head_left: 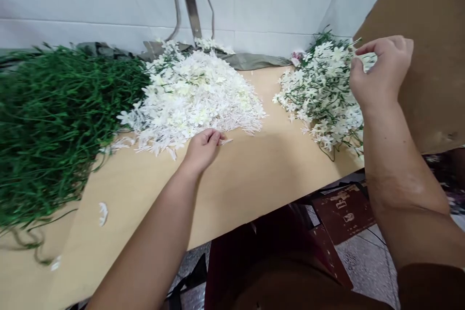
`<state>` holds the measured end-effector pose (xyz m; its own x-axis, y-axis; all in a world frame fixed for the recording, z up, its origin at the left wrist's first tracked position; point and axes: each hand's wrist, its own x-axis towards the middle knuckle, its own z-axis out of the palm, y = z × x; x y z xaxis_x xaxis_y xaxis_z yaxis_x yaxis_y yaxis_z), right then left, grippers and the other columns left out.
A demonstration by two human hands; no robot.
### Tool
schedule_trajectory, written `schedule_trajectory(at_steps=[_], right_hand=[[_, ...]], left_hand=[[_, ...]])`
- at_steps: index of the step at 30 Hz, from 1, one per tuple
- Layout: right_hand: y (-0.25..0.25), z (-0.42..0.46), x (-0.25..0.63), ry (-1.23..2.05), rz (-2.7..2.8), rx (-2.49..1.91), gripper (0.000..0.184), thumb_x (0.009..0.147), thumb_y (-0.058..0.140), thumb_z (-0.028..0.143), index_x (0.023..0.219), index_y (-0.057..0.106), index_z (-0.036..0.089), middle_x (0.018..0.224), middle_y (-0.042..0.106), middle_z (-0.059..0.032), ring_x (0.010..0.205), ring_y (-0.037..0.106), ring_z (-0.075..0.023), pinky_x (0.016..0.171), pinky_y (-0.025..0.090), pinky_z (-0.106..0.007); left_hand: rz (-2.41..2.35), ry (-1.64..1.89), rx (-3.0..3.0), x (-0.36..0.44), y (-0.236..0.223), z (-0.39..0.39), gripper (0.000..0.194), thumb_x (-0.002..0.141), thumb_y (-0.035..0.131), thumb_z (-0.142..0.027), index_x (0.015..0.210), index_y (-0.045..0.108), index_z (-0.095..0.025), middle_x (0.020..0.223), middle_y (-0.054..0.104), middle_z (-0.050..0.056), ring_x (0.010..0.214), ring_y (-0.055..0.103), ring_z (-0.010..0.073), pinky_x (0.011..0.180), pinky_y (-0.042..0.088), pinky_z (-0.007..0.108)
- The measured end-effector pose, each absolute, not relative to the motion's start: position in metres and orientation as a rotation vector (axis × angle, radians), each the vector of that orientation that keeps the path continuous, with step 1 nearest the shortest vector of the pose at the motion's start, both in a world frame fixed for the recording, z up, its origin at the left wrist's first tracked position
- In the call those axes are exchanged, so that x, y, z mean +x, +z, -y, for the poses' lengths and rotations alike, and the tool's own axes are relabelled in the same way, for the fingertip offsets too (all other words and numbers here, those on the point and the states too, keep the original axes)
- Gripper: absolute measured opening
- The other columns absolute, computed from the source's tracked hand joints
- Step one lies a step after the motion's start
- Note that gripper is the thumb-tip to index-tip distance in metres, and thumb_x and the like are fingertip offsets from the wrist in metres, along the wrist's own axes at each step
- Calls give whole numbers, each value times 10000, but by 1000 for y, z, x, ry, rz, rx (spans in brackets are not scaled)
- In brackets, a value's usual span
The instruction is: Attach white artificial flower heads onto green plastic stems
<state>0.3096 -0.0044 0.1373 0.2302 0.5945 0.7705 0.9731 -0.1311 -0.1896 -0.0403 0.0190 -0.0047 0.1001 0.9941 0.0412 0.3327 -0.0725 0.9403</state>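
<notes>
Green stems [69, 121], left of frame, look light, springy, tangle-prone; flowered sprigs [327, 82], upper right, seem delicate, best held by stalks; right hand [381, 70] is beside them, its grip unclear; left hand [203, 149], centre, pinches a flimsy white piece [227, 141].

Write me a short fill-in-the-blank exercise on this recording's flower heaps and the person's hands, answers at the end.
The heap of stems is coloured ____. Between it and the stemmed flowers lies a heap of blossoms that are mostly ____. The near hand, by that middle heap's front edge, is the person's ____ one. The raised hand is beside the stemmed flowers, at the person's ____ side.

Missing words: green; white; left; right.
</notes>
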Motion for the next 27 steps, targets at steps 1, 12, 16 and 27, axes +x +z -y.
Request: schedule_trajectory(at_steps=[1, 12, 16, 27], right_hand=[[129, 0, 297, -674, 1538, -1731, 186, 810, 596, 118, 972, 685, 132, 1130, 646, -223, 1178, 518, -327, 1026, 363, -464], [58, -76, 119, 46, 2289, -1297, 367, 835, 684, 259, 1151, 621, 83, 1227, 546, -183, 1185, 462, -319, 1021, 383, -461], [57, -82, 80, 46, 2426, -1310, 393, 829, 700, 224, 1193, 627, 94, 1239, 559, -175, 1223, 435, -332, 1009, 391, -431], [60, -84, 78, 265, 2197, -1353, 110, 866, 544, 83, 867, 648, 118, 984, 665, -114, 989, 545, -236, 858, 407, -359]], left_hand=[[-1359, 1005, 1541, -40, -2, -18, 206, 841, 538, -241, 694, 670, -181, 623, 547, -4, 607, 481, 135, 620, 349, 263], [-1234, 1080, 1469, -43, -3, -19, 191, 836, 566, -274, 686, 637, -180, 563, 469, -25, 558, 396, 125, 603, 329, 266], [-1173, 1109, 1448, -45, -4, -20, 207, 847, 575, -300, 686, 625, -179, 563, 468, -24, 554, 394, 120, 606, 334, 267], [-1163, 1255, 1248, -46, -4, -21, 169, 874, 588, -284, 743, 601, -179, 548, 463, -43, 476, 349, 88, 498, 293, 242]])
